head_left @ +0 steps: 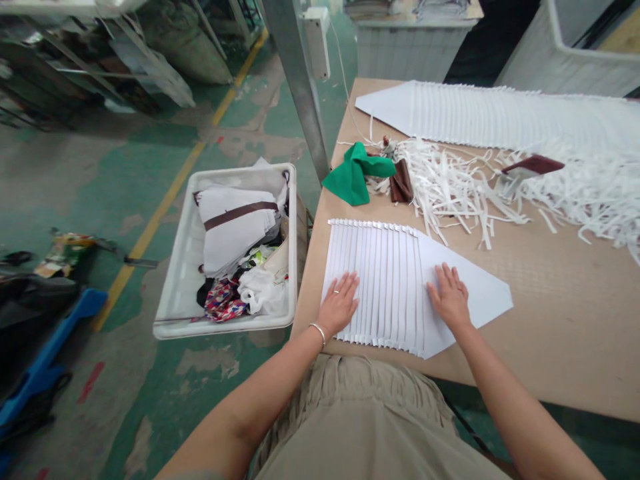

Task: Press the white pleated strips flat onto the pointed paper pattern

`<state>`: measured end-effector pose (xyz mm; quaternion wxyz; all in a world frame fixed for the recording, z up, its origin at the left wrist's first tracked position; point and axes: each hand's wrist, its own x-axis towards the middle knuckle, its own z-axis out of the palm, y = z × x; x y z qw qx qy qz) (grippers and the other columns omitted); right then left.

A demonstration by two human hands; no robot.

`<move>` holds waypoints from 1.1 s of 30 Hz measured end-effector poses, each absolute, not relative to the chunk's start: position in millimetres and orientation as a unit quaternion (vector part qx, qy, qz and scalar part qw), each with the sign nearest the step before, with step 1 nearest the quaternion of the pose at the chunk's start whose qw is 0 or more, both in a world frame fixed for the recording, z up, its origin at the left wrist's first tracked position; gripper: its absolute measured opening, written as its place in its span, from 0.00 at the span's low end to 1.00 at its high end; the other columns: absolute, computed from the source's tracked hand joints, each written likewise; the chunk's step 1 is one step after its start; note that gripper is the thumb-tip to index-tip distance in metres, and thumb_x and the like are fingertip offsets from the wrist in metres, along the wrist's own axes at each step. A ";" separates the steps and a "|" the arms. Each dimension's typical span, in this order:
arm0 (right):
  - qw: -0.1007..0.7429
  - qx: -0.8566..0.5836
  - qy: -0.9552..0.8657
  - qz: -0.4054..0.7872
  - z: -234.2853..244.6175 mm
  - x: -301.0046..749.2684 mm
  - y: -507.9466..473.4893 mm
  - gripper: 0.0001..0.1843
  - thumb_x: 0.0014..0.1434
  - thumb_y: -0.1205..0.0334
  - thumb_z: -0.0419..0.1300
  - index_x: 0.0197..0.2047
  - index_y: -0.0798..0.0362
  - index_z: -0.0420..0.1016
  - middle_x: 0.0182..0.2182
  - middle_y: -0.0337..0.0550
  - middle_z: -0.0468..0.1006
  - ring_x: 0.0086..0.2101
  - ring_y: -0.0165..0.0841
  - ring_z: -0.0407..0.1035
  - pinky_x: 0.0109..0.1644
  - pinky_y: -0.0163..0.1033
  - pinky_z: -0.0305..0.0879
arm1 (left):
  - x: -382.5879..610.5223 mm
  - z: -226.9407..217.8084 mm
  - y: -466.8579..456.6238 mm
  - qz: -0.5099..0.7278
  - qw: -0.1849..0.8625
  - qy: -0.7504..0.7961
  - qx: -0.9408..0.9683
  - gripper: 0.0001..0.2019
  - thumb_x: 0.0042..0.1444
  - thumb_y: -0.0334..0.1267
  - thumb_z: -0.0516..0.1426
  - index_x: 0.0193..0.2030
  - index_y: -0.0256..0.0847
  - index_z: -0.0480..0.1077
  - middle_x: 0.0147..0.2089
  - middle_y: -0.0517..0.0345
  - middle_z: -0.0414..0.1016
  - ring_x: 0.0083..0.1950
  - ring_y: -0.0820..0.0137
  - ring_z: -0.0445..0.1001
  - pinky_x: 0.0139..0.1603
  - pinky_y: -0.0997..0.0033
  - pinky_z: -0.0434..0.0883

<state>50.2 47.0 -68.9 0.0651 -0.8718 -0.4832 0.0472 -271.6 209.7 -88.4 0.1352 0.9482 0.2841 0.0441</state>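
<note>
A white sheet (387, 287) with pleat-like strips across it lies on the table in front of me. Its right end is plain and tapers to a blunt point. My left hand (341, 301) rests flat on the strips near the left edge, fingers stretched out. On the plain part, just right of the last strip, my right hand (450, 293) lies with its fingers spread. Beyond the sheet are a green cloth (356, 175) and a heap of loose white strips (435, 183).
A long row of similar pleated white sheets (500, 117) runs along the table's (565, 320) far side. A dark red-topped object (535, 165) sits among the strips. Left of the table stands a white bin (175, 247) holding papers and bags. A metal post (300, 87) rises at the table's corner.
</note>
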 end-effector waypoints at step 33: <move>0.020 -0.853 -0.515 0.079 -82.6 47.3 53.7 0.34 0.71 0.45 0.42 0.76 0.41 0.46 0.75 0.43 0.52 0.73 0.47 0.43 0.71 0.65 0.50 | -165.0 -91.1 168.1 0.074 0.135 0.070 0.986 0.27 0.71 0.46 0.44 0.75 0.49 0.52 0.80 0.66 0.44 0.80 0.64 0.42 0.76 0.45 0.50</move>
